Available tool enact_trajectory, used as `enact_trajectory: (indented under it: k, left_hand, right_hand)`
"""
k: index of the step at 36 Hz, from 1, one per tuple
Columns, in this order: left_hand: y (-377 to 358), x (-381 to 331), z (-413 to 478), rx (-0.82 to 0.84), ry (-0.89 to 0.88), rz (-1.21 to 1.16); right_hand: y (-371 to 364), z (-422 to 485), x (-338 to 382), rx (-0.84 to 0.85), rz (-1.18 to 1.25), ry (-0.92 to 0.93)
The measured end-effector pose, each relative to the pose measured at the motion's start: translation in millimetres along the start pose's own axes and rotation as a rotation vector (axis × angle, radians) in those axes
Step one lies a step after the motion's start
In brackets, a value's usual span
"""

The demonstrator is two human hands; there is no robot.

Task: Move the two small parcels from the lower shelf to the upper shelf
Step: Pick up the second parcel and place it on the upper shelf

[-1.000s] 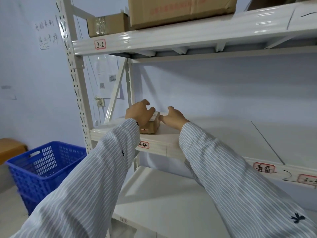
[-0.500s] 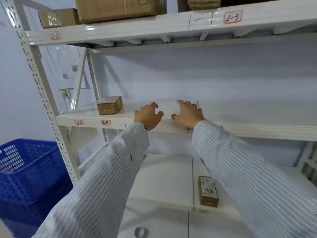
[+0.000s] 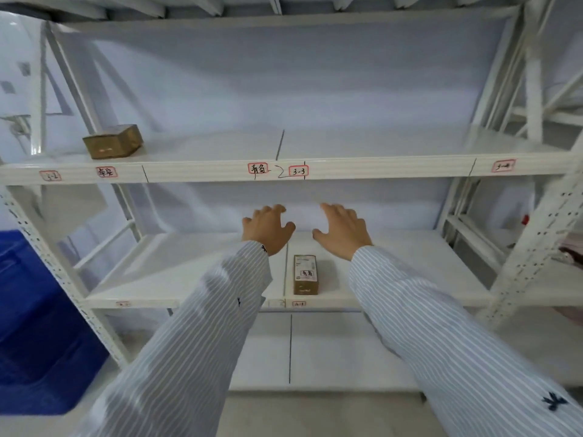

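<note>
One small brown parcel (image 3: pixel 113 142) rests at the left end of the upper shelf (image 3: pixel 362 169). A second, narrow brown parcel (image 3: pixel 304 274) with a white label lies on the lower shelf (image 3: pixel 164 272), near its front edge. My left hand (image 3: pixel 268 229) hovers just above and to the left of that parcel, fingers spread, holding nothing. My right hand (image 3: pixel 342 229) hovers above and to its right, also empty with fingers apart. Both striped sleeves reach in from the bottom of the view.
A blue plastic crate (image 3: pixel 34 326) stands on the floor left of the rack. White perforated uprights (image 3: pixel 533 257) frame the shelves on both sides. A bottom shelf (image 3: pixel 331 351) lies below. Red-edged labels mark the shelf fronts.
Both hands have dropped from the upper shelf's front edge down to the lower shelf, above the narrow parcel. The view has tilted downward; the first parcel stays on the upper shelf.
</note>
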State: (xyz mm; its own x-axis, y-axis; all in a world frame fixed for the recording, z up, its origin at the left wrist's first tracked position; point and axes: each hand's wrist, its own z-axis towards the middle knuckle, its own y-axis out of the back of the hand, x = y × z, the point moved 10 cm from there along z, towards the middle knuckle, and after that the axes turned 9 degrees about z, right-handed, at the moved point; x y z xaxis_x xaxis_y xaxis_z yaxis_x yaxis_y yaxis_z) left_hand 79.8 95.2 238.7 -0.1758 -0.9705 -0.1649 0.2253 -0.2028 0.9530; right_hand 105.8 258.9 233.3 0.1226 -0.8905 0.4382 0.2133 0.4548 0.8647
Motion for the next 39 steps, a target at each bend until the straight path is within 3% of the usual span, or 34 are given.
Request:
enact_trajectory:
  k: [17, 39]
  left_hand:
    - [-165, -5, -60, 0.328, 0.057, 0.074]
    - [-266, 43, 38, 0.496, 0.127, -0.006]
  right_hand:
    - [-134, -82, -108, 0.32, 0.022, -0.217]
    - [-230, 29, -145, 0.393, 0.272, -0.467]
